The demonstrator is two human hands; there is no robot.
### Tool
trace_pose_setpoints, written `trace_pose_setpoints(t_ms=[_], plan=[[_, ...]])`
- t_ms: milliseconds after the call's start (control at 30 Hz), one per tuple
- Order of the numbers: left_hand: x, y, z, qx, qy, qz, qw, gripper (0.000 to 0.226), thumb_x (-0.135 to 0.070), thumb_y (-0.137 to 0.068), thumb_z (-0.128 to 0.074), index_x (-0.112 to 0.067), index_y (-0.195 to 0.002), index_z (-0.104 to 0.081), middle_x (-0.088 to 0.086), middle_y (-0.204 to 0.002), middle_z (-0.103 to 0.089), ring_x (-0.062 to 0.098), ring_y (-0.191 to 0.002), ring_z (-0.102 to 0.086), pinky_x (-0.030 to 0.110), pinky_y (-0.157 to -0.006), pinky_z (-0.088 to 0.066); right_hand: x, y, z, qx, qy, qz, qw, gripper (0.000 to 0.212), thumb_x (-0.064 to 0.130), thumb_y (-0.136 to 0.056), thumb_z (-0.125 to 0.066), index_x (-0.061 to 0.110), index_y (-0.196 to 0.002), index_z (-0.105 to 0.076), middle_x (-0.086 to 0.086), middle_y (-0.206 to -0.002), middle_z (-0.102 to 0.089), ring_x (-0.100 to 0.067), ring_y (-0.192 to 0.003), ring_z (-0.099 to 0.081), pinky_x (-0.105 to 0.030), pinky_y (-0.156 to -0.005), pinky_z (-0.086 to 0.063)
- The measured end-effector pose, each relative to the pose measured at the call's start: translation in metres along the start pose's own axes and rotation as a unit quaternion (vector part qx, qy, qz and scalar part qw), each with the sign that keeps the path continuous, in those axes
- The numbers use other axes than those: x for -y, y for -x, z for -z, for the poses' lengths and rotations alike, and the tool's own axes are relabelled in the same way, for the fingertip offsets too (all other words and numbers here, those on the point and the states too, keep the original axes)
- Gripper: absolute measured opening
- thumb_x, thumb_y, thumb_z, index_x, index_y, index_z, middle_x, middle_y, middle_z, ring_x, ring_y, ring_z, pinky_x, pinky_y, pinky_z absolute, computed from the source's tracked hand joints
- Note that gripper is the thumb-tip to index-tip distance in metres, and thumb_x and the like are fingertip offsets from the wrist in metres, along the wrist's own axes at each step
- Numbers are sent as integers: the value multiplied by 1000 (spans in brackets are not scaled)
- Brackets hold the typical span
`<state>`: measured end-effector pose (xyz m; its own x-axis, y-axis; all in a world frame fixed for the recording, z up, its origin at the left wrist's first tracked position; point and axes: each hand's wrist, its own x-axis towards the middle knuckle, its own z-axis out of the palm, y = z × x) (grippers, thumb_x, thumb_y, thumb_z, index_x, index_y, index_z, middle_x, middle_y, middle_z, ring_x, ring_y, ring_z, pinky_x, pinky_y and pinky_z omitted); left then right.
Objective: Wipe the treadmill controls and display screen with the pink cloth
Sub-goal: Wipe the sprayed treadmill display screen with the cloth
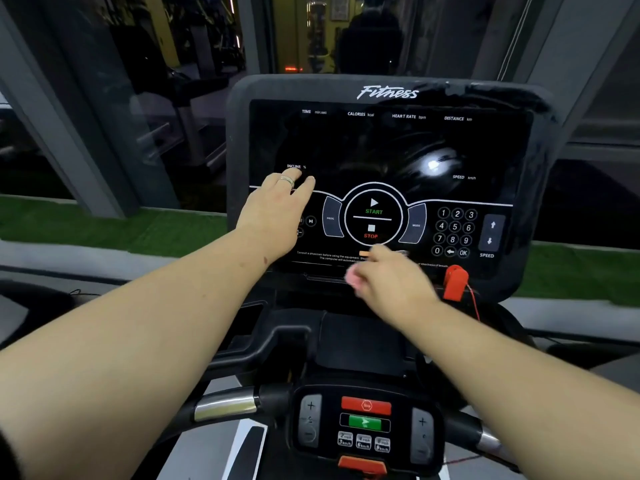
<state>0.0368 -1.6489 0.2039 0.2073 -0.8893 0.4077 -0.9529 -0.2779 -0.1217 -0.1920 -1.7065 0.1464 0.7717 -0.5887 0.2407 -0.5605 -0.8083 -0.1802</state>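
Note:
The treadmill's black display screen (381, 147) stands ahead, with the START/STOP ring (373, 216) and number keypad (454, 233) in the control strip below it. My left hand (277, 209) lies flat with straight fingers on the left of the panel, covering the incline controls. My right hand (391, 282) is blurred at the panel's bottom edge below STOP. It grips the pink cloth (355, 277), of which only a small bunch shows at the left of the fist.
A red safety clip (455, 282) with a cord hangs at the console's lower right. Below sits a handlebar control pod (365, 424) with red stop and green go buttons between chrome grips (225, 407). Windows and green turf lie beyond.

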Motion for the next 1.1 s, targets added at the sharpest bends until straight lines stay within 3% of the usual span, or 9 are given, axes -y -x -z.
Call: trace_pose_setpoints(t_ms=[167, 267, 400, 567, 667, 800, 900, 1000, 1100], plan=[[3, 0, 6, 34, -22, -4, 999, 93, -3, -83, -63, -24, -162, -19, 6, -166, -20, 28, -143, -32, 41, -97, -47, 41, -27, -32, -7, -60, 53, 997, 22, 5, -89, -61, 26, -90, -65, 4, -104, -49, -24, -94, -52, -32, -76, -51], [4, 0, 6, 47, -21, -4, 999, 95, -3, -83, -62, -25, -163, -15, 5, -167, -17, 28, -143, -31, 39, -97, -47, 26, -19, -16, 22, -47, 51, 997, 17, 17, -93, -59, 31, -90, -68, 2, -103, -51, -29, -93, -58, -34, -79, -50], [5, 1, 8, 56, -18, -10, 998, 97, 2, -83, -60, -25, -163, -14, 5, -167, -15, 27, -142, -31, 38, -95, -47, 7, -20, 2, 58, 3, -42, 997, 27, 37, -99, -53, 30, -114, -74, 0, -107, -50, -31, -99, -60, -41, -88, -53], [18, -1, 13, 63, -20, -40, 997, 96, 6, -83, -56, -28, -164, -16, 1, -167, -13, 25, -143, -30, 37, -95, -48, 45, -36, -17, 32, -4, 13, 999, 25, 22, -100, -54, 21, -117, -72, -1, -106, -41, -28, -86, -47, -34, -74, -43], [27, -3, 17, 63, -3, -59, 996, 92, 6, -85, -53, -29, -163, -20, -2, -167, -17, 23, -144, -30, 38, -97, -50, 56, -46, -24, 27, -5, 15, 1000, 22, 14, -97, -58, 19, -115, -71, -3, -110, -42, -28, -93, -47, -34, -75, -40], [31, -4, 14, 52, 1, -65, 997, 91, 5, -85, -53, -29, -162, -22, -2, -166, -19, 23, -142, -31, 38, -96, -50, 61, -53, -27, 27, -2, 35, 999, 23, 15, -98, -59, 20, -119, -69, -4, -112, -43, -28, -101, -50, -34, -74, -40], [31, -4, 11, 44, -10, -73, 996, 91, 5, -84, -53, -29, -163, -22, -1, -166, -20, 25, -140, -34, 39, -93, -51, 55, -50, -20, 18, -6, 23, 1000, 25, 28, -102, -52, 20, -117, -71, -2, -112, -47, -28, -102, -53, -32, -74, -38], [37, -7, 9, 33, -19, -82, 996, 93, 5, -82, -54, -31, -162, -23, -1, -164, -23, 25, -136, -37, 38, -90, -50, 52, -48, -8, -58, -39, 0, 998, 36, 37, -99, -43, 20, -113, -71, -2, -106, -51, -29, -94, -56, -34, -72, -44], [39, -7, 7, 34, -23, -87, 995, 92, 4, -83, -54, -32, -162, -24, -2, -163, -24, 25, -135, -38, 40, -91, -50, 66, -57, -13, -31, -41, 53, 997, 25, 30, -96, -49, 27, -110, -70, -2, -105, -50, -29, -91, -54, -38, -77, -51]])
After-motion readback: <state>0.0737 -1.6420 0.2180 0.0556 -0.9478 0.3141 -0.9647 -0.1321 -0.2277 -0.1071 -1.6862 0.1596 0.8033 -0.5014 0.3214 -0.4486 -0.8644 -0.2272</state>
